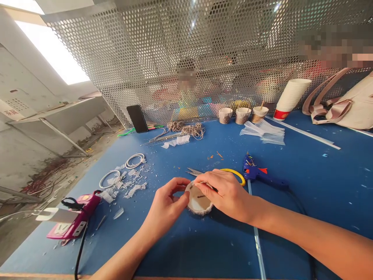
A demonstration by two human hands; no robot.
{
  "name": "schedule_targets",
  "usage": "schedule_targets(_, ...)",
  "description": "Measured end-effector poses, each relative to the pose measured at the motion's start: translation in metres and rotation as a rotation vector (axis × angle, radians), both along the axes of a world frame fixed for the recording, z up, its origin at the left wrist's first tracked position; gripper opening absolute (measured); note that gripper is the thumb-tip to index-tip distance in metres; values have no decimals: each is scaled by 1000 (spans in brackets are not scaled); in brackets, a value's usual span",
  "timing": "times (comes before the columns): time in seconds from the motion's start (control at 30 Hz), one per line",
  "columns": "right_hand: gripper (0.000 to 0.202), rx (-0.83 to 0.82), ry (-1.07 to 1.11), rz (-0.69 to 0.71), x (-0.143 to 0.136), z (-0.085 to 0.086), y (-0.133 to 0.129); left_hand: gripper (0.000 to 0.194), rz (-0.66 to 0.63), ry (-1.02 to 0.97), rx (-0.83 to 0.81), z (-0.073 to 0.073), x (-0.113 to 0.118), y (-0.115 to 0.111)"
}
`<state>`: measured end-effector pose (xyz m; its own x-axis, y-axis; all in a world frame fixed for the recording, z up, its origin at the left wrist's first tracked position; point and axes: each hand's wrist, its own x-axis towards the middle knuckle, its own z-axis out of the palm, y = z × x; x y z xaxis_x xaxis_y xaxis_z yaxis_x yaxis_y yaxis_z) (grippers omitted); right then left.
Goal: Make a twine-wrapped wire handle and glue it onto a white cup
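Between my hands is a small round cup (200, 203) with a rough whitish rim, seen from above. Its inside is pale brown with a dark mark. My left hand (171, 200) grips the cup's left side between thumb and fingers. Fingers of my right hand (223, 192) pinch the far right part of the rim; anything small between them is hidden. Just behind my right hand lie scissors (237, 173) with yellow handles, partly covered by it. To the right rests a blue glue gun (256, 172) with a clear glue stick (258, 249) running toward the front edge.
Left are a purple power strip (87, 206), white rings (135, 160) and plastic scraps (135, 189). At the back stand a phone (137, 118), twine (192, 130), small wrapped cups (243, 115), stacked paper cups (293, 97) and a bag (352, 105), before a perforated metal screen (145, 50).
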<state>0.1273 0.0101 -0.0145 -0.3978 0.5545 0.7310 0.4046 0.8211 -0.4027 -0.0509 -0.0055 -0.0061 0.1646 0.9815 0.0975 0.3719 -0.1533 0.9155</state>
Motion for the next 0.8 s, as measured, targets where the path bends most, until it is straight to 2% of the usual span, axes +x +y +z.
schedule_targets(0.17, 12, -43, 21, 8, -1, -2, -1, 17, 2, 0, -8, 0, 0, 0)
schedule_targets(0.57, 12, -13, 32, 57, -3, -3, 0, 19, -22, -12, -65, -3, -2, 2)
schedule_targets(0.8, 12, -44, 56, 38, -5, -4, -1, 22, -13, 17, -63, -3, -2, 0)
